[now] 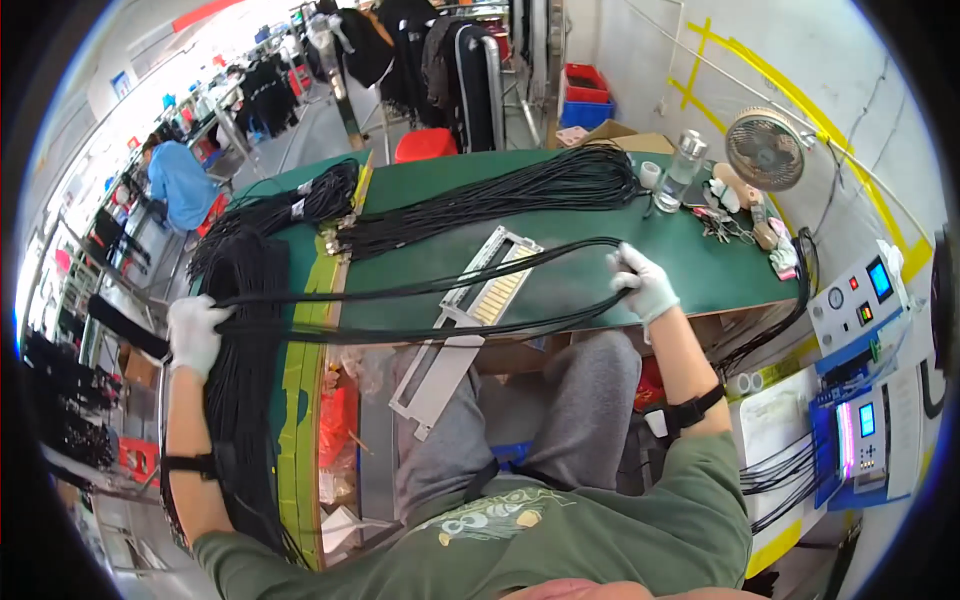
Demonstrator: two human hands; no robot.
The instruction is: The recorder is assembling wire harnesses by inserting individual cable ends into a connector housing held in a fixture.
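Note:
A long loop of thin black cables (430, 333) is stretched between my hands, one strand group above the other. My left hand (196, 335), in a white glove, is closed around its left end, over a thick pile of black cables (245, 390). At the other end, my right hand (643, 283), also gloved, grips the bend of the loop with curled fingers. Beneath the loop lies a pale metal fixture (490, 285) with a row of yellowish slots. It juts over the near edge of the green table (570, 265) above my lap.
A large bundle of black cables (500, 200) spreads across the table's back. At the back right stand a clear bottle (683, 172), a small fan (765, 148) and keys (722, 226). Control boxes with screens (858, 435) are at right. A person in blue (182, 183) sits far left.

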